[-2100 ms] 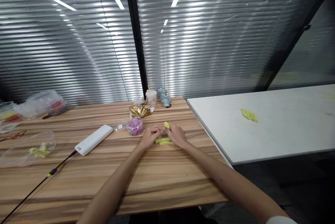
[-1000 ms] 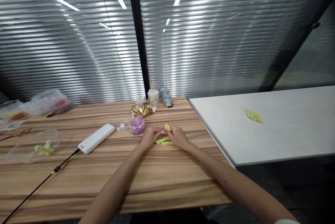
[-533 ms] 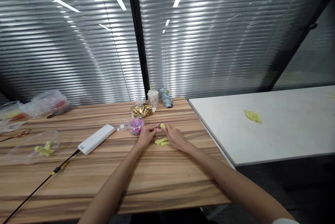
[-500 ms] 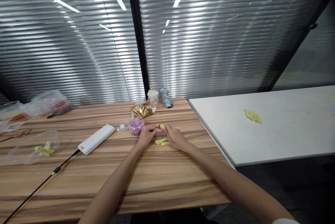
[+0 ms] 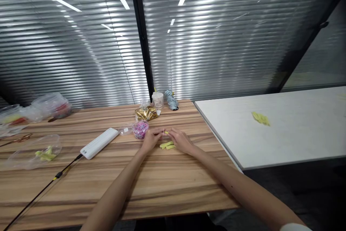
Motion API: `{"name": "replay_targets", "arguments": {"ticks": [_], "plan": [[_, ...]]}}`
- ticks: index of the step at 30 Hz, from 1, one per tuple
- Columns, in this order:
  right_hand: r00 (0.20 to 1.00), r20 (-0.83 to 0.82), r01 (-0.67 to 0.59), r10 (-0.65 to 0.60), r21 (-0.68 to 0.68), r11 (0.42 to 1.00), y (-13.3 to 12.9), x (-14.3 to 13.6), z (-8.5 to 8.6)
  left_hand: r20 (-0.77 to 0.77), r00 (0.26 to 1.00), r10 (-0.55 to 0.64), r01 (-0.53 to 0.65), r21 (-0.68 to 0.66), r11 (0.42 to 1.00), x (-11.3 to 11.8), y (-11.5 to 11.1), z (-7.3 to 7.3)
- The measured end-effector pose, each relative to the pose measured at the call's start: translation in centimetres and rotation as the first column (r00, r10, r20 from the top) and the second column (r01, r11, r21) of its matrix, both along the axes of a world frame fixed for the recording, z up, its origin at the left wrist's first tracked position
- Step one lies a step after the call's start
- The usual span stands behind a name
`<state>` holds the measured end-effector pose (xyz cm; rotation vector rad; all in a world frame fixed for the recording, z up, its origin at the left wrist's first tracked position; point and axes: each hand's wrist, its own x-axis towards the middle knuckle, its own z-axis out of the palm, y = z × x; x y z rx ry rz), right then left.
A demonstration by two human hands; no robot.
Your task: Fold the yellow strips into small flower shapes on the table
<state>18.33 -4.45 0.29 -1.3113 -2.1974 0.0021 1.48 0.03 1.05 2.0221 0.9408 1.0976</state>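
My left hand (image 5: 151, 139) pinches a thin pale band (image 5: 163, 132), held upright at its fingertips. Facing it, my right hand (image 5: 180, 140) has its fingers closed on a small yellow piece (image 5: 166, 133), whose end points at the band. Just below the hands, several yellow strips (image 5: 167, 145) lie on the wooden table (image 5: 173, 180). A round clear tub of pink and purple bands (image 5: 140, 129) stands beside my left hand, with a clear lid (image 5: 125, 130) to its left.
Behind are a gold packet (image 5: 146, 113), a white cup (image 5: 158, 100) and a grey-blue pouch (image 5: 171, 100). A white power bank (image 5: 99, 143) with a cable, scissors (image 5: 20, 139) and clear containers (image 5: 51, 105) lie left. Yellow strips (image 5: 261, 118) rest on the white table (image 5: 292, 137).
The yellow piece in my right hand has turned and now looks narrower, beside the band. Both hands stay in nearly the same place.
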Motion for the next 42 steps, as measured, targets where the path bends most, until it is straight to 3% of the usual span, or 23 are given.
{"name": "replay_targets", "arguments": {"ticks": [5,12,18,26,35,42], "plan": [[1.000,-0.001,-0.001,0.001,-0.001,1.000,0.1,0.0,-0.2,-0.068,0.997,-0.031,0.034,0.035,0.999,-0.3,0.2,-0.2],[0.998,-0.055,-0.033,0.034,0.018,0.999,0.0,0.3,0.2,-0.053,0.997,-0.055,0.052,-0.058,0.997,-0.8,0.4,0.4],[0.977,-0.016,-0.210,0.211,0.009,0.978,-0.4,0.5,1.0,0.022,0.996,0.082,-0.081,-0.038,0.996,-1.3,0.8,0.5],[0.928,0.003,-0.372,0.373,-0.078,0.925,-1.1,1.1,2.0,0.008,0.999,0.046,-0.046,-0.018,0.999,-0.9,0.7,0.0],[0.947,-0.071,-0.320,0.314,-0.089,0.943,-0.8,0.3,0.8,0.015,0.999,0.039,-0.039,-0.031,0.999,-0.8,0.4,0.2],[0.964,-0.262,-0.059,0.043,-0.053,0.997,0.4,0.6,-0.4,0.028,1.000,0.012,-0.011,-0.026,1.000,-0.6,0.2,0.4]]}}
